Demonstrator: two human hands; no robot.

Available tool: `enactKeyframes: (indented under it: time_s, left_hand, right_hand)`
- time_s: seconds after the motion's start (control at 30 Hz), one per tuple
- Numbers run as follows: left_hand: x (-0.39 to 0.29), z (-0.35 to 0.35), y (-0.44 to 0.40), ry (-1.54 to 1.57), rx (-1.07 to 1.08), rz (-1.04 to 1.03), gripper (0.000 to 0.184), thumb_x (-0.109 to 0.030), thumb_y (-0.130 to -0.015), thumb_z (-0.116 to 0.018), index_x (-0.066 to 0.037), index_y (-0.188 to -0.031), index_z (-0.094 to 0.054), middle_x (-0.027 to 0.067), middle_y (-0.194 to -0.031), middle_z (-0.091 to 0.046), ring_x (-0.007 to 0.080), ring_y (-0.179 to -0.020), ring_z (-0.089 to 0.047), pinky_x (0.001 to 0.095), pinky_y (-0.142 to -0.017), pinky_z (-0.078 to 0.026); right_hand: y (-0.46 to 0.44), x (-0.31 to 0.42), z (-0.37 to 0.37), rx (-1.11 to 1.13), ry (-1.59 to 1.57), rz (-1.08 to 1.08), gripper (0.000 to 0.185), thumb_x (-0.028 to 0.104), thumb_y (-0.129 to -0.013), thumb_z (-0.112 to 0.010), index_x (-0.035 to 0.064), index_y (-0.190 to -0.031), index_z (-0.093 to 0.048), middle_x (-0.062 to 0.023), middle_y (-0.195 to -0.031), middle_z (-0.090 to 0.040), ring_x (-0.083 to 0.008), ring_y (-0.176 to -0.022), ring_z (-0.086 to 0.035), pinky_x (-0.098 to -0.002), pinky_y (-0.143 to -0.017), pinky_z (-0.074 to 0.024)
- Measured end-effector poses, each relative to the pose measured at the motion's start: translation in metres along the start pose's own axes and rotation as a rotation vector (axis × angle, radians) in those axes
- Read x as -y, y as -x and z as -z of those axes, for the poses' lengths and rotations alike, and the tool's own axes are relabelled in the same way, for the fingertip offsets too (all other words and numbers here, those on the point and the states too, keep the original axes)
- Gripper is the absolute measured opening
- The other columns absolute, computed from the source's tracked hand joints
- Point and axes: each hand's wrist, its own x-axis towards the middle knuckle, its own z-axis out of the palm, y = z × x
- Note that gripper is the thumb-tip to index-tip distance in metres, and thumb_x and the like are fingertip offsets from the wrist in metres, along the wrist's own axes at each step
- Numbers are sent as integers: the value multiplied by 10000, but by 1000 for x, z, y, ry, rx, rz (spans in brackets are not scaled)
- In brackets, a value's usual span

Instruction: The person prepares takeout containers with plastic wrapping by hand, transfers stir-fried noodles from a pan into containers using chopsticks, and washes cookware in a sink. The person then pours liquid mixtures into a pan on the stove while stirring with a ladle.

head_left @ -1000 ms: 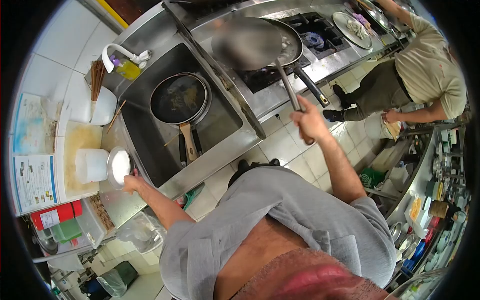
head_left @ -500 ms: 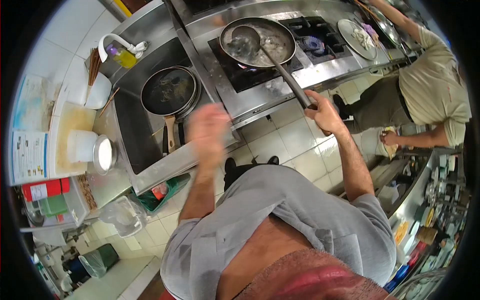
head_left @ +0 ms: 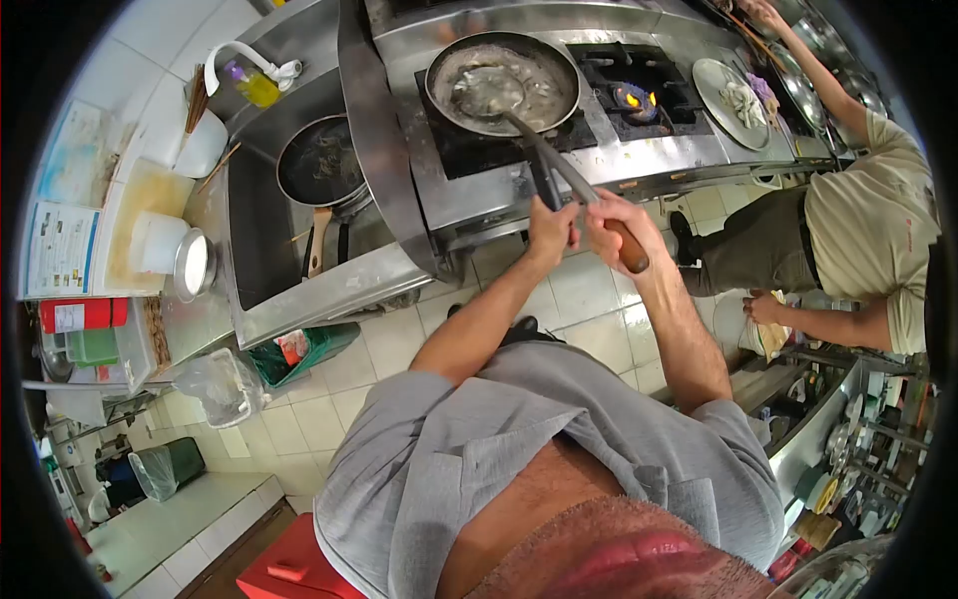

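Note:
Both my hands are in front of the stove. My left hand (head_left: 552, 232) is closed round the black handle of a frying pan (head_left: 555, 62), which sits over the left burner with whitish, wet contents. My right hand (head_left: 621, 228) grips the brown-ended handle of a ladle (head_left: 489, 92). The ladle's bowl rests inside the pan, and its long handle crosses close beside the pan handle. What the ladle bowl holds is hard to make out.
Left is a sink (head_left: 267, 262) holding stacked pans (head_left: 321, 165); beside it stands a metal bowl (head_left: 194, 264) of white stuff. A lit burner (head_left: 636, 100) and an oval plate (head_left: 731, 104) lie right. A co-worker (head_left: 858, 220) stands at the right.
My left hand has moved from the metal bowl across the sink and taken hold of the pan handle. The ladle, earlier raised over the stove, has come down into the pan.

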Motion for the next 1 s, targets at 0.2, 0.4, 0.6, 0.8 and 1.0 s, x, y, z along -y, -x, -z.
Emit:
enactKeyframes:
  time_s: [0.2,0.4,0.6,0.8,1.0]
  left_hand:
    - [-26,50,-1,-43,62,98,255,-40,-777,-590,-62,-894,-364,44,-628,-450,131,-370,-428,297,-288,-330]
    - [-42,70,1,-99,109,166,271,-11,-751,-563,-55,-918,-354,45,-618,-436,130,-366,-420,298,-289,-325]
    - [-41,92,4,-90,201,185,224,-244,-881,-554,-64,-928,-429,58,-711,-493,148,-503,-502,310,-424,-424]
    - [48,152,-8,308,46,321,478,-493,-914,-382,-79,-1130,-483,72,-958,-573,220,-826,-567,399,-753,-478]
    - [135,183,-68,555,-228,266,344,-280,-938,-355,-49,-1185,-418,145,-1176,-471,301,-1004,-521,392,-884,-423]
  right_hand:
    - [13,-11,8,-51,496,153,566,-23,-752,-579,-15,-1275,-364,-44,-596,-501,-119,-364,-452,-241,-337,-335]
    - [-13,25,33,-191,1361,401,600,9,-759,-569,57,-1322,-369,-73,-633,-525,-141,-499,-510,-299,-457,-399]
    - [-43,41,41,-319,1526,359,583,7,-766,-541,5,-1321,-361,-95,-653,-540,-138,-446,-472,-297,-424,-397]
    - [0,1,-18,-182,480,30,567,-1,-735,-563,-47,-1268,-374,-55,-630,-515,-121,-361,-445,-250,-313,-331]
    - [-45,9,-3,-264,986,137,548,1,-776,-495,-11,-1303,-343,-62,-626,-515,-128,-374,-458,-268,-311,-345]
